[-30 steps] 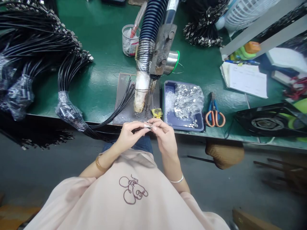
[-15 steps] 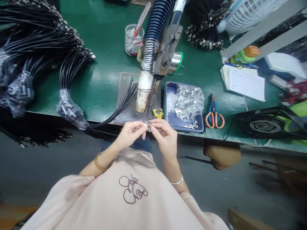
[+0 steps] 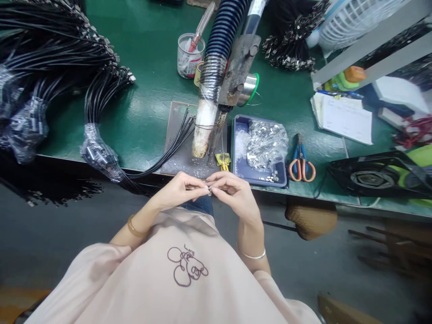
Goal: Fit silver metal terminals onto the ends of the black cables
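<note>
Left hand (image 3: 180, 189) and right hand (image 3: 232, 192) pinch small metal part (image 3: 209, 191) together, just before green bench (image 3: 148, 112) edge.

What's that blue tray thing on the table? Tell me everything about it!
The blue tray is a shallow, rectangular dish, plastic by its look, lying flat near the green table's front edge. A crinkly clear bag of small shiny metal clips sits inside, with a few loose clips along the near side. Orange-handled scissors lie to its right. Neither hand touches it.
</note>
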`<state>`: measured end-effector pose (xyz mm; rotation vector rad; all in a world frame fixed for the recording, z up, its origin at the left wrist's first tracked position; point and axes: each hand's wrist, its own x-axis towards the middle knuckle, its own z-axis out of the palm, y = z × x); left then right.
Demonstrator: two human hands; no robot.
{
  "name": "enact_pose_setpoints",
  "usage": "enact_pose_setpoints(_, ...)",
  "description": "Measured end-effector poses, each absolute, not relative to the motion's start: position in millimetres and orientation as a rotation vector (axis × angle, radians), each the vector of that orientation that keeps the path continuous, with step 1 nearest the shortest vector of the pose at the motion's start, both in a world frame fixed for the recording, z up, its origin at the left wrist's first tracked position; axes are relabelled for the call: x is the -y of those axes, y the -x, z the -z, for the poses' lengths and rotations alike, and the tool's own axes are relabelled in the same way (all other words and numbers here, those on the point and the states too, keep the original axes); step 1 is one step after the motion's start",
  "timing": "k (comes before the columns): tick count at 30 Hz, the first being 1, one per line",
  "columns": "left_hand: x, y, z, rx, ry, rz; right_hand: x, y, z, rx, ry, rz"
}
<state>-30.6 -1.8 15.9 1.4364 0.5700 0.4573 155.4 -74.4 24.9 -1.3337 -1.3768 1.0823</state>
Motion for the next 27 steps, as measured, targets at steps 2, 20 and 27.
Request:
enact_pose_setpoints(2, -2, 34, -16, -0.555, -1.571, -0.412, 75, -159, -27, 1.491, 1.357, -1.090)
enact_pose_setpoints(20, 21, 13, -11, -0.792, -1.153, -0.758, 80, -132, -17, 1.354, 1.487, -0.315)
enact_pose_setpoints(27, 20, 13, -11, -0.728, -1.081, -0.739, 81, -132, -16, 1.464, 1.465, -0.289)
